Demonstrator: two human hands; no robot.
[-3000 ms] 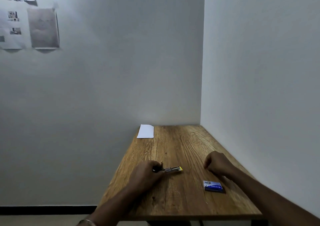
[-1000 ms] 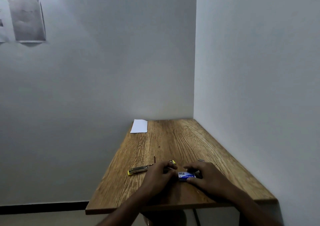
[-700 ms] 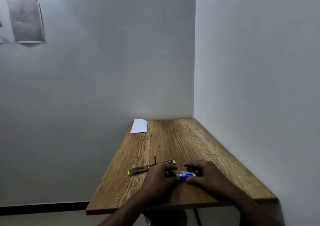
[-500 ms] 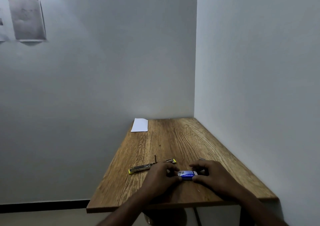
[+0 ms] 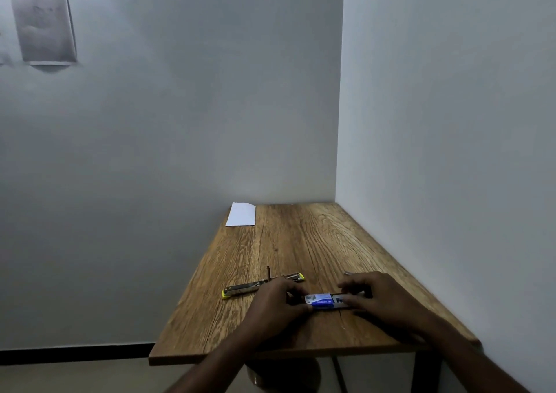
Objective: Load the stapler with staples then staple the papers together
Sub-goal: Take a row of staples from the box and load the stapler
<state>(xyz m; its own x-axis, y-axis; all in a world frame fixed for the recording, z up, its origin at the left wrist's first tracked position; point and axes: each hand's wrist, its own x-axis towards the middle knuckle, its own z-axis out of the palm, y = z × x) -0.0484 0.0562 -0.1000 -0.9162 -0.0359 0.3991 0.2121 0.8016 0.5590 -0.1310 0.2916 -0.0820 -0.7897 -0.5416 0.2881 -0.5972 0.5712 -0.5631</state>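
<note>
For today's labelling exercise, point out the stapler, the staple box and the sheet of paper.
stapler [image 5: 245, 288], head view, on its opened metal arm left of the hands.
staple box [image 5: 319, 299], head view, on the blue sleeve between both hands.
sheet of paper [image 5: 241, 214], head view, at its middle, on the table's far left corner.

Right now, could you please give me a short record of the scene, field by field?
Staple box: blue, on the table, held at both ends; its inner tray looks partly slid out to the right.
Left hand: holds the box's left end.
Right hand: pinches the box's right end.
Stapler: swung open flat, beyond the left hand, untouched.
Papers: white, at the table's far left corner.
Table: wooden, set into a wall corner.
Staples loaded: not yet, as far as can be seen.
</note>
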